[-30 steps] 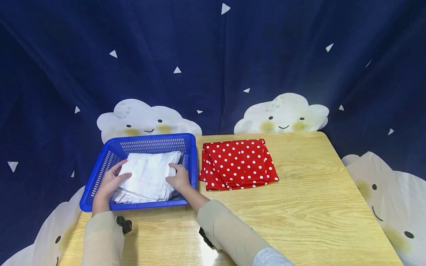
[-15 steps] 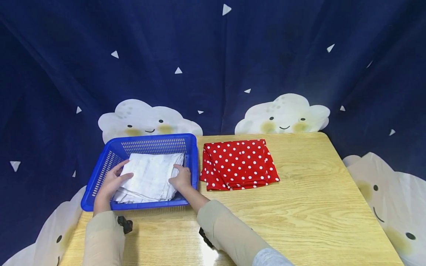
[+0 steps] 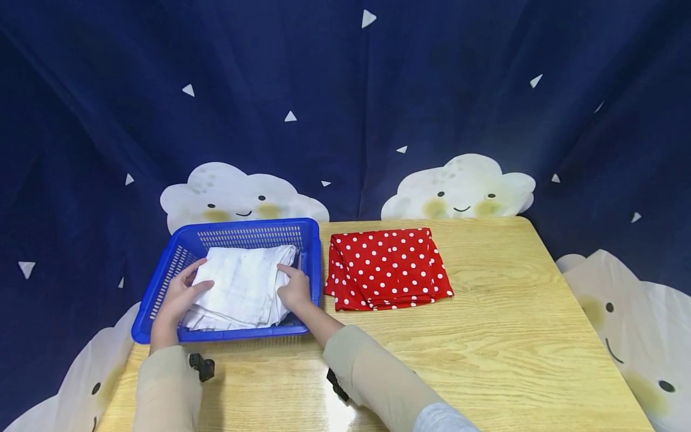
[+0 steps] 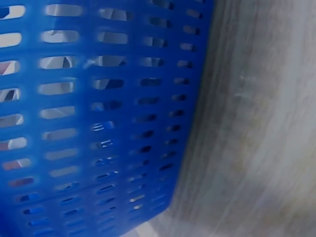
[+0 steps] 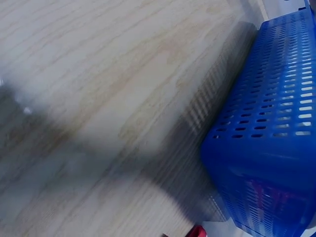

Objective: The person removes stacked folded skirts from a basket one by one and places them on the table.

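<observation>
A stack of folded white cloth lies inside a blue plastic basket in the head view. My left hand holds the cloth's left edge, its thumb lying on top. At the right edge, my right hand grips the cloth between thumb and fingers; some fingertips are hidden. Both wrist views miss the hands. The left one shows the slotted basket wall close up, and the right one shows the basket's outer side.
A folded red cloth with white dots lies on the wooden table, right of the basket. Behind the table hangs a dark blue curtain with printed clouds and triangles.
The white cloth shifts a little to the right, then slightly back left. Both hands stay at its edges, moving only slightly. The basket and red cloth stay in place.
</observation>
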`<state>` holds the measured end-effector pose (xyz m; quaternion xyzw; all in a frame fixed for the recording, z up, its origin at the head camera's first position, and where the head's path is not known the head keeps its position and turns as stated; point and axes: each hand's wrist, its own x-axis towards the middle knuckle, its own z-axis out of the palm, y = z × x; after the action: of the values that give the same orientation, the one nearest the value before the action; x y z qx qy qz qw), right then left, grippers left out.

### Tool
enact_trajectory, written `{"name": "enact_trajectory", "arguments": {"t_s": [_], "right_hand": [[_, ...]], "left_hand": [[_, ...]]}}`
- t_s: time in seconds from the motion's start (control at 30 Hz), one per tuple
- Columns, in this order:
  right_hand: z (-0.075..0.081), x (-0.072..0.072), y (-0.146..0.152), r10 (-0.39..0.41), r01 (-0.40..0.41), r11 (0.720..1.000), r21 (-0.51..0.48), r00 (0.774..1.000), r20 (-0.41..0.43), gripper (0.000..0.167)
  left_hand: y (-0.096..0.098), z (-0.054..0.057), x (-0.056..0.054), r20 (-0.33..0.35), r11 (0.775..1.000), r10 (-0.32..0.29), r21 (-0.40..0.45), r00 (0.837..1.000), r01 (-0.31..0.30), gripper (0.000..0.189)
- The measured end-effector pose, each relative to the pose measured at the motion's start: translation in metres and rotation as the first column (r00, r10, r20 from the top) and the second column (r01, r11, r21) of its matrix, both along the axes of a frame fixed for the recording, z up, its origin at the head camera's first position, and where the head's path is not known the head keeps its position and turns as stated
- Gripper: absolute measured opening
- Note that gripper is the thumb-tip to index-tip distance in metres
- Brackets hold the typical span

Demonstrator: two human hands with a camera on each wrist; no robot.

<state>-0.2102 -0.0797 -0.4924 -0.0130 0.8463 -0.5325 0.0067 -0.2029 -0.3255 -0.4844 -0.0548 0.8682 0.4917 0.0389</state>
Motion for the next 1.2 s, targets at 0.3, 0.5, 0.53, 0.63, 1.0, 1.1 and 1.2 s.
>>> {"name": "enact_trajectory", "arguments": {"t_s": [0.3,0.5,0.53,0.63,1.0,1.1,1.2], "right_hand": [[0.016,-0.004,0.007,0.037,-0.038,0.997,-0.071,0.999,-0.008,0.061],[0.034,-0.011,0.016,0.052,-0.051,0.995,-0.089,0.999,0.008,0.06],[0.038,-0.012,0.018,0.054,-0.054,0.994,-0.093,0.999,0.006,0.06],[0.051,-0.014,0.024,0.062,-0.062,0.992,-0.107,0.998,-0.006,0.059],[0.082,-0.02,0.057,0.091,-0.08,0.978,-0.194,0.995,0.046,0.054],[0.088,-0.021,0.068,0.093,-0.075,0.974,-0.212,0.993,0.075,0.053],[0.095,-0.022,0.081,0.103,-0.075,0.967,-0.244,0.989,0.105,0.053]], "left_hand": [[0.004,0.017,-0.001,-0.001,0.999,0.04,0.001,0.999,-0.04,0.064],[0.009,0.034,-0.002,-0.057,0.999,0.034,0.025,0.998,-0.032,0.062],[0.011,0.037,-0.002,-0.067,0.999,0.036,0.041,0.997,-0.033,0.062],[0.017,0.046,-0.004,-0.089,0.994,0.046,0.103,0.995,-0.036,0.061],[0.05,0.073,-0.01,-0.104,0.969,0.092,0.24,0.99,-0.065,0.06],[0.061,0.079,-0.01,-0.096,0.965,0.105,0.249,0.99,-0.078,0.06],[0.073,0.086,-0.01,-0.088,0.965,0.109,0.249,0.99,-0.084,0.06]]}}
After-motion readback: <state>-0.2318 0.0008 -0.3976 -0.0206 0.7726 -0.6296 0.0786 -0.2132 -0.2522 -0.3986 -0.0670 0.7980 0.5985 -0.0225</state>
